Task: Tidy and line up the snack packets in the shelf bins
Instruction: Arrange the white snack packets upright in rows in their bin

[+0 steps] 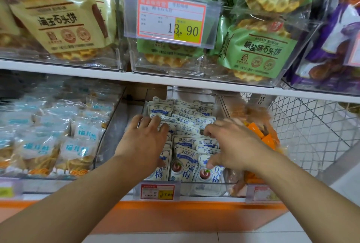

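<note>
I am on the tidy-up step for the white packets (185, 141) in the clear bin (206, 189) on the lower shelf. Both my hands are inside this bin, on top of the packets. My left hand (145, 140) lies on the left rows with its fingers bent down over the packet tops, pressing them, not pinching any one that I can see. My right hand (232, 143) is on the right rows, fingers curled down onto the packets; I cannot tell if it holds one or just pushes. The packets stand in rows between my hands and in front of my fingers, some leaning and crooked. Just right of my right hand is a bin of orange packets (262, 135). Next, I think, I must push the crooked ones straight and even.
</note>
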### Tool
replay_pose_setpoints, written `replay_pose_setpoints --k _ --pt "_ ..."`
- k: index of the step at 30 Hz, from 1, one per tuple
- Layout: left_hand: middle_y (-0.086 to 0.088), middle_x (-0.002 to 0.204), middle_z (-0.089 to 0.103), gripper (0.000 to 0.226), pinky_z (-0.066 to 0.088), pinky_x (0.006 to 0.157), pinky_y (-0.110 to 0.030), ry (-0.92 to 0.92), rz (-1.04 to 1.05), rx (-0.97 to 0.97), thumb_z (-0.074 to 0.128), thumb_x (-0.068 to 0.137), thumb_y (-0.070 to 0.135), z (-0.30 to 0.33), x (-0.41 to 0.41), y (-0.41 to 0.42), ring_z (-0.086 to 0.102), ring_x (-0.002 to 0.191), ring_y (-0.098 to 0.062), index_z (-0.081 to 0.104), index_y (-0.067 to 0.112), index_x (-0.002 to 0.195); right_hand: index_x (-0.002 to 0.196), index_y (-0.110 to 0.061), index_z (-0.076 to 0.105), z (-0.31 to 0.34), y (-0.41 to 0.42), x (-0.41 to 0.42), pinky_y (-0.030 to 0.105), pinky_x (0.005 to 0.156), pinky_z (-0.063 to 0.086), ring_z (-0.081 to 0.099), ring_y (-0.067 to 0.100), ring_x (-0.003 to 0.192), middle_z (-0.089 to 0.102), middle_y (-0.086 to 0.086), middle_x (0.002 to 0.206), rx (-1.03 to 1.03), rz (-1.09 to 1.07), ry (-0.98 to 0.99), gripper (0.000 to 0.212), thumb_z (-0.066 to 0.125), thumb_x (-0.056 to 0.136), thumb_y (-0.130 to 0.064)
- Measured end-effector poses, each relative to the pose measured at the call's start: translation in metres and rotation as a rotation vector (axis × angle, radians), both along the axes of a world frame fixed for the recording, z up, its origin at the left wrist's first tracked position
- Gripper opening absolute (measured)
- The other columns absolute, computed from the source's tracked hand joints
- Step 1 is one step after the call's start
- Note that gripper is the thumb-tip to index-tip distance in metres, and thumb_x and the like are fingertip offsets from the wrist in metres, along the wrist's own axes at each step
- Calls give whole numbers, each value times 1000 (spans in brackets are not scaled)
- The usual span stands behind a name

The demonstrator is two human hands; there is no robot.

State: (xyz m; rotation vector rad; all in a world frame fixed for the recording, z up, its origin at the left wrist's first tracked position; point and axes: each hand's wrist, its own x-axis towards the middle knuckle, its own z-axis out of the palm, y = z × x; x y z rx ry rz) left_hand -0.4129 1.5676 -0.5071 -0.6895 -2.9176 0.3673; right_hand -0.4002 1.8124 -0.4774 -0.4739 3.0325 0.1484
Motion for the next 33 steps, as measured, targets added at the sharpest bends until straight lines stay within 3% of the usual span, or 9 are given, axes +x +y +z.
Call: replay_pose_setpoints --k 4,8,11,14,17,20,26,30,33 --pt "-10 157 29 88 14 124 -47 -6 -87 80 64 87 61 3 2 9 28 146 -30 25 20 153 151 -31 43 -1 10 3 33 122 12 30 17 145 52 -7 146 8 -13 1 95 78 72 -72" --pt "-2 158 33 78 22 123 -43 -88 -176 234 61 91 58 -5 1 27 28 147 -24 30 22 153 150 -35 51 -6 4 2 41 123 8 35 19 140 61 -6 140 16 -13 -50 80 80 79 -60" --pt "0 165 26 82 18 125 -44 -123 -187 223 55 92 63 -16 -4 33 15 154 -23 26 22 157 107 -31 70 -5 4 0 40 117 14 43 21 124 68 -6 113 42 -3 -50 41 81 79 -59" --pt "5 161 33 80 19 123 -43 -114 -182 205 55 89 69 -16 -8 31 16 152 -20 37 25 153 67 -22 58 -5 7 -1 35 108 16 41 20 109 63 -4 90 131 -7 -9 48 81 76 -63" --pt "8 156 41 77 20 122 -41 -114 -184 204 59 86 71 -11 -8 27 19 150 -17 45 27 148 73 -21 68 -6 6 0 33 106 13 40 19 109 63 -5 92 159 -19 33 49 78 74 -69" --pt "6 161 33 80 19 123 -40 -95 -180 187 61 86 68 -9 -7 23 20 151 -17 39 28 152 105 -24 73 -6 4 -1 38 119 12 43 19 122 61 -6 112 149 -16 42 55 76 75 -70" --pt "-3 171 -10 118 6 127 -46 -126 -70 115 49 83 82 -10 -16 23 -7 158 -21 -9 16 162 162 -21 27 -7 -8 -4 48 129 16 36 22 147 45 -4 155 107 71 -97 93 76 84 -35" --pt "-5 171 -10 113 9 127 -47 -129 -78 51 44 87 81 -8 -18 21 -1 158 -21 -8 15 162 133 -19 56 -3 -7 -4 37 109 40 53 25 126 64 0 121 160 14 -153 51 72 91 -44" --pt "-4 171 -6 109 13 127 -47 -146 -91 59 48 88 77 -5 -18 16 4 158 -21 -6 17 162 120 -20 60 2 -2 -3 35 89 44 46 25 125 65 1 111 162 -21 -164 50 73 89 -57"
